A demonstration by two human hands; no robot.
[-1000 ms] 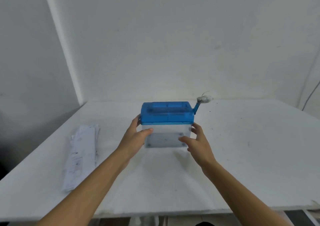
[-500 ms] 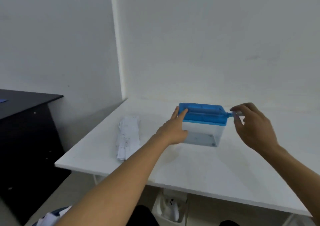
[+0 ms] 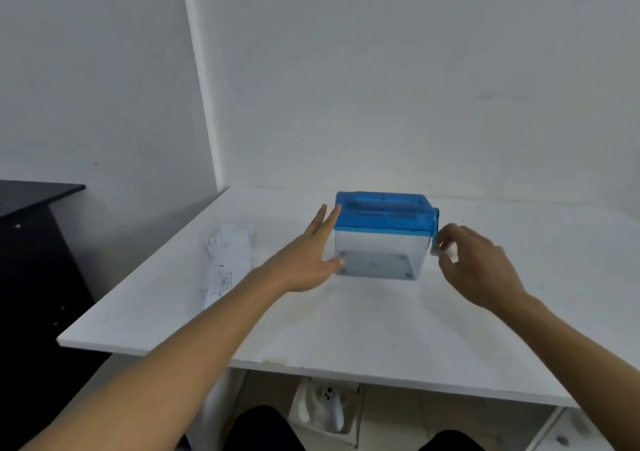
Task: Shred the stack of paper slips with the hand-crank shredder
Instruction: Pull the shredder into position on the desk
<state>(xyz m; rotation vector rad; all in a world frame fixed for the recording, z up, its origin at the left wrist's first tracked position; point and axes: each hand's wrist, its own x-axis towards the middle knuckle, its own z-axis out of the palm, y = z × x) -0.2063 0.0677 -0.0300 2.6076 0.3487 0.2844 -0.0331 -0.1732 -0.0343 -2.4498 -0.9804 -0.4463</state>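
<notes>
A hand-crank shredder (image 3: 379, 239) with a blue lid and a clear bin stands on the white table (image 3: 346, 329). Its blue crank arm (image 3: 434, 223) hangs down the right side. My right hand (image 3: 474, 263) pinches the white knob at the crank's lower end. My left hand (image 3: 308, 256) lies flat with straight fingers against the shredder's left side. The stack of paper slips (image 3: 227, 260) lies on the table to the left of my left hand, untouched.
A black cabinet (image 3: 31, 260) stands left of the table. The white wall rises right behind the shredder. Under the table's front edge sits a white bin (image 3: 325, 412). The table's near edge runs across below my forearms.
My right hand has come down with the crank, from level with the lid to beside the bin. My left hand has slid from the lid to the shredder's left side with fingers spread.
</notes>
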